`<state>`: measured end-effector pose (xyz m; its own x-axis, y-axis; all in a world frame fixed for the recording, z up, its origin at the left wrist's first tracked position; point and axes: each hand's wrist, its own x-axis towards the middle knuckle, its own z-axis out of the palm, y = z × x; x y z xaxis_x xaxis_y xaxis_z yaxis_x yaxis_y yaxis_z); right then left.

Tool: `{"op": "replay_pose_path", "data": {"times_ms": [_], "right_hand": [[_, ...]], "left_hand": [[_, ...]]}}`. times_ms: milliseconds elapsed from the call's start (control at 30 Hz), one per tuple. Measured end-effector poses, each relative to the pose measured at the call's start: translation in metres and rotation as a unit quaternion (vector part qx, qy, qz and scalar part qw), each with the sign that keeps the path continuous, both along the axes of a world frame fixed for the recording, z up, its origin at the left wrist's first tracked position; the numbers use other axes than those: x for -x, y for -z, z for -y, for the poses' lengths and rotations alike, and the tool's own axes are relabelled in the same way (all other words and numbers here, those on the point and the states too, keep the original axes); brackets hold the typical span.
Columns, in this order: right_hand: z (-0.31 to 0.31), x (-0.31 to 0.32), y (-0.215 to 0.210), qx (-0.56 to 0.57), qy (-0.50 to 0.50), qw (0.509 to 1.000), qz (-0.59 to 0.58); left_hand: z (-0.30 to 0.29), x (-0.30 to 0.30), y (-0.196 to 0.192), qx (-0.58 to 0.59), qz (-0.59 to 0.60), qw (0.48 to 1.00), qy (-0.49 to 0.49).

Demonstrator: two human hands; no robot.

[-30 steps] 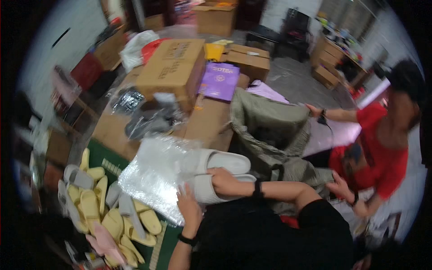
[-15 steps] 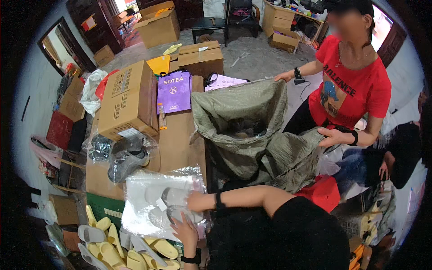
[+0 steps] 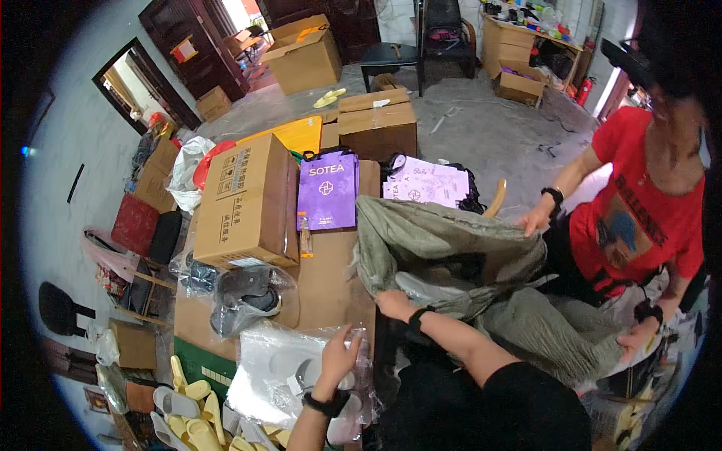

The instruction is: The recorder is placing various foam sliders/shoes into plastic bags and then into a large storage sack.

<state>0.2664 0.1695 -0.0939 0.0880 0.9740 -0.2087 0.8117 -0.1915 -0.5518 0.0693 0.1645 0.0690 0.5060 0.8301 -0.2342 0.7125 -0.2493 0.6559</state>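
My right hand [image 3: 395, 305] is closed on the near rim of a large olive woven sack [image 3: 538, 319]. My left hand [image 3: 340, 361] has its fingers stretched out over a stack of clear plastic bags [image 3: 259, 379], through which pale slippers [image 3: 284, 366] show. Whether it touches the plastic I cannot tell. Across the sack, a co-worker in a red shirt grips its rim with one hand [image 3: 535, 218] and its loose cloth with the other [image 3: 638, 338]. The sack's contents are mostly hidden.
Loose yellow and grey slippers [image 3: 199, 425] lie heaped at lower left. Bagged dark grey slippers [image 3: 244, 301] sit before a tall carton [image 3: 244, 199]. A purple paper bag [image 3: 329, 192] stands beside it; pale pink bags [image 3: 427, 182] are behind the sack.
My right hand has left the bagged slippers and taken hold of the sack's rim. My left hand has shifted over the plastic. The co-worker has shifted to the right, and my view has turned.
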Motion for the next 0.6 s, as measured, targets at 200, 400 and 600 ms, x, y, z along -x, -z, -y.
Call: {"op": "replay_pose_path", "data": {"times_ms": [200, 400, 600], "right_hand": [[0.014, -0.004, -0.075, -0.076, 0.027, 0.974, -0.211], [0.031, -0.056, -0.106, -0.014, -0.025, 0.994, -0.101], [-0.014, -0.037, -0.116, -0.116, 0.056, 0.986, -0.105]], "left_hand": [[-0.133, -0.093, 0.128, 0.209, 0.151, 0.959, -0.117], [-0.187, -0.213, 0.079, 0.509, 0.306, 0.779, -0.201], [-0.281, -0.207, 0.147, 0.495, 0.347, 0.719, -0.341]]}}
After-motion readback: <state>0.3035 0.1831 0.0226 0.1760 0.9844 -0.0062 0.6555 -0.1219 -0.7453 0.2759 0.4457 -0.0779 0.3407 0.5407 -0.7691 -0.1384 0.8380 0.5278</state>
